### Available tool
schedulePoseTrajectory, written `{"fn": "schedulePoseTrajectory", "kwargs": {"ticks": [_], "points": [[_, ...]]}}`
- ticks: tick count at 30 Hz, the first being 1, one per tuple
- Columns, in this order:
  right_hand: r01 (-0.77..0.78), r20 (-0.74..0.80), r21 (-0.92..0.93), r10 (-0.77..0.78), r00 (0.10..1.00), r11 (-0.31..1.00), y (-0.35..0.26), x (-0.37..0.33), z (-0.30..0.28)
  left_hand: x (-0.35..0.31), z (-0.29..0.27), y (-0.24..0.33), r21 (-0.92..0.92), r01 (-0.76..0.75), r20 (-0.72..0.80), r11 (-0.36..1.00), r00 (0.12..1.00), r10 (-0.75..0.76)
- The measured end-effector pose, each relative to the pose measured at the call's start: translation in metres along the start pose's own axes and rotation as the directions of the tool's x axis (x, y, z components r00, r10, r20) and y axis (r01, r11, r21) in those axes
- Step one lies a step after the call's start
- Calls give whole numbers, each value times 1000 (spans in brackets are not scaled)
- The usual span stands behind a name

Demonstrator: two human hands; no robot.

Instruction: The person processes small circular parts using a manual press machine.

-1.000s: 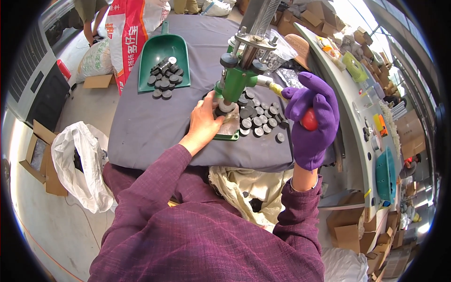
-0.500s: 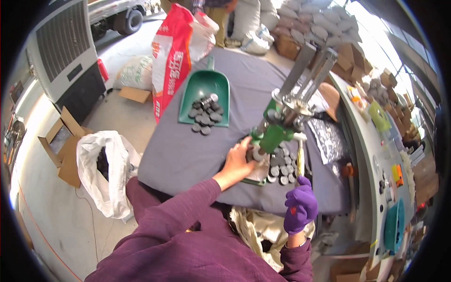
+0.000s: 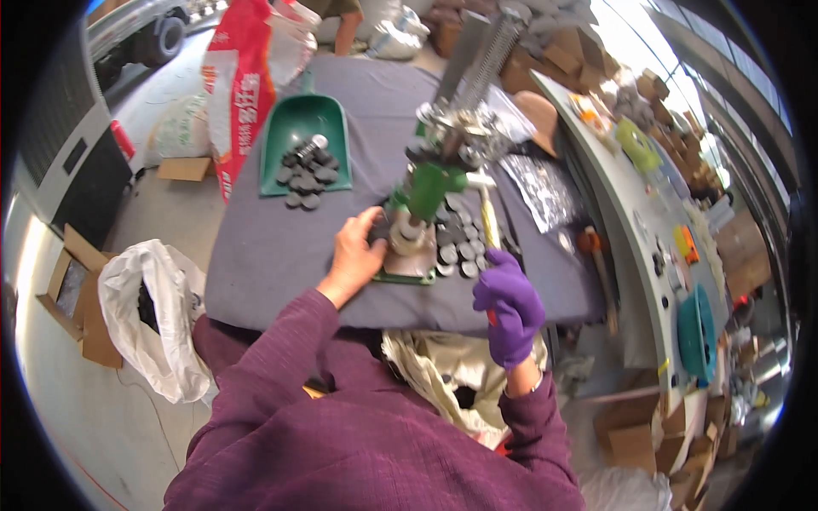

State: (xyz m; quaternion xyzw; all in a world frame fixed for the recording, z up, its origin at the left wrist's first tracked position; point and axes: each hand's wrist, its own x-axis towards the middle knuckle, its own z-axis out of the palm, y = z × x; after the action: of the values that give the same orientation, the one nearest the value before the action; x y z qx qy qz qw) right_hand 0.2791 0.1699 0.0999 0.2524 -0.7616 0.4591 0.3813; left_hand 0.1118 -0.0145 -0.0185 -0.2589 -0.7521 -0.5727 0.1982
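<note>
Wrapping its fingers round the lever [image 3: 489, 220], the gloved right hand [image 3: 511, 313] sits right of the green press [image 3: 429, 192]. Left hand [image 3: 353, 257] is just left of it, thumb and fingers parted, can't tell if pinching.

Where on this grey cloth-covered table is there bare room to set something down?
Grey cloth is bare left of the ungloved left hand, toward the cloth's edge, and between the green plastic dustpan and tall green metal press. Right of the press it's crowded with round dark-grey discs and the yellow lever gripped by the purple-gloved right hand.
</note>
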Motion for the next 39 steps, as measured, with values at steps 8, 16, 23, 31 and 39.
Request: {"fn": "schedulePoseTrajectory", "kwargs": {"ticks": [8, 16, 23, 31, 39], "points": [[-304, -116, 181, 327, 938, 936, -26, 30, -4, -14, 3, -4, -1, 54, 58, 999, 997, -54], [62, -70, -9, -62, 996, 998, 13, -18, -2, -13, 1, 8, 3, 36, 50, 999, 998, -36], [-12, -26, 44, 13, 1000, 999, 3, -8, -1, 1, 19, 26, -11, 57, 114, 998, 992, -56], [-122, -61, 127, 131, 990, 984, -12, 18, -4, 11, 37, 24, 42, 164, 116, 986, 979, -168], [-225, -92, 147, 240, 966, 963, -15, 13, 1, 10, 30, 14, -9, 185, 61, 983, 981, -184]]}}
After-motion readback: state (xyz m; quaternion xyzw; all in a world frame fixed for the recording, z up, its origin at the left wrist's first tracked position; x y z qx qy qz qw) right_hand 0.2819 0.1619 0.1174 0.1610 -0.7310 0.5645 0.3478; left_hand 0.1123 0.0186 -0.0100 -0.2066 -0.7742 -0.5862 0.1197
